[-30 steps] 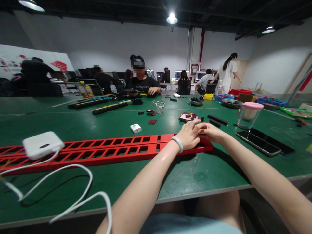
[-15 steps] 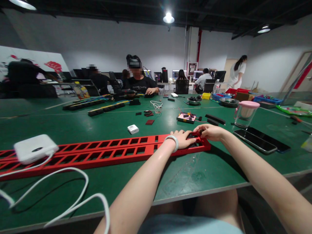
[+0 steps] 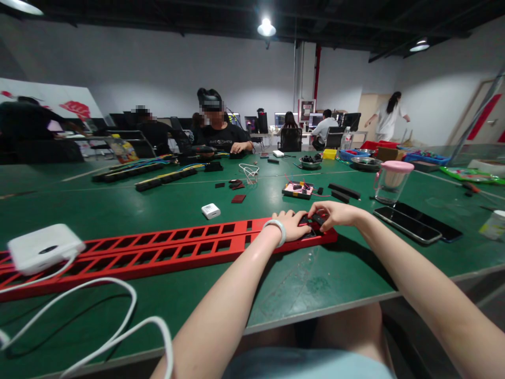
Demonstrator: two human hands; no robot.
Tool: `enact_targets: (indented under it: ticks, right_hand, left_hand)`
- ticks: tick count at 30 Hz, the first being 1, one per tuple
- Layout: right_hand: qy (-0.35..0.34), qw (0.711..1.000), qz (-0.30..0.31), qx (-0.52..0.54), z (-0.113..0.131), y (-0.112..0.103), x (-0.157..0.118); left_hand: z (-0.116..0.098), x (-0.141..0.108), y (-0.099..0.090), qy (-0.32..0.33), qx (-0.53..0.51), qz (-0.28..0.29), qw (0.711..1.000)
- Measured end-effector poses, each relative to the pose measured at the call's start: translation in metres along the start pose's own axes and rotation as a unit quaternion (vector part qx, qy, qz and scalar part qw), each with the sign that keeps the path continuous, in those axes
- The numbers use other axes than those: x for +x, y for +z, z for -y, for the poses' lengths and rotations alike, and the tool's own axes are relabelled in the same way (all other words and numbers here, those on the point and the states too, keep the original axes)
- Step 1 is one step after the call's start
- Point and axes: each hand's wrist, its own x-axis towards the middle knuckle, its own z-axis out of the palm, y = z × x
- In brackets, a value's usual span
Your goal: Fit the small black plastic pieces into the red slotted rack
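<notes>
A long red slotted frame (image 3: 185, 245) lies across the table before me, with two rows of openings. My left hand (image 3: 290, 225), a pale bracelet at its wrist, rests on the frame near its right end, fingers spread and thumb beside black parts in the openings. Over that same end, my right hand (image 3: 333, 213) curls its thumb and fingers around a small black piece (image 3: 316, 218). Exactly how this piece sits in the opening is partly hidden by the fingers.
A white box (image 3: 45, 247) with a white cable sits on the frame's left end. Beyond the frame are a white adapter (image 3: 211, 211) and a wired circuit box (image 3: 298, 189). Phones (image 3: 408, 225) and a pink-lidded cup (image 3: 392, 184) stand right. A person (image 3: 221, 131) works opposite.
My right hand's fingers have shifted slightly left from the frame's end corner, and the black piece now shows between them. My left hand stays on the frame. The view has shifted a little.
</notes>
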Motion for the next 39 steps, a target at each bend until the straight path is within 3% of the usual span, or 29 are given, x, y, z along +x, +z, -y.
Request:
enact_targets:
  ticks: [6, 15, 26, 39]
  right_hand:
    - [-0.004, 0.999, 0.026, -0.019, -0.0056, 0.004, 0.0042]
    - [0.019, 0.999, 0.014, -0.032, -0.0022, 0.0063, 0.0025]
    - [-0.008, 0.982, -0.004, -0.187, -0.0053, 0.0045, 0.0067]
    - [-0.011, 0.983, 0.013, -0.182, 0.0, 0.0079, 0.0067]
  left_hand:
    - [0.0012, 0.0009, 0.0018, 0.007, 0.007, -0.002, 1.0]
    - [0.0009, 0.0016, 0.0024, 0.003, 0.007, -0.001, 1.0]
    - [0.0027, 0.0025, 0.0045, 0.011, 0.014, -0.008, 1.0]
    - [0.0008, 0.002, 0.0029, -0.003, 0.026, 0.007, 1.0]
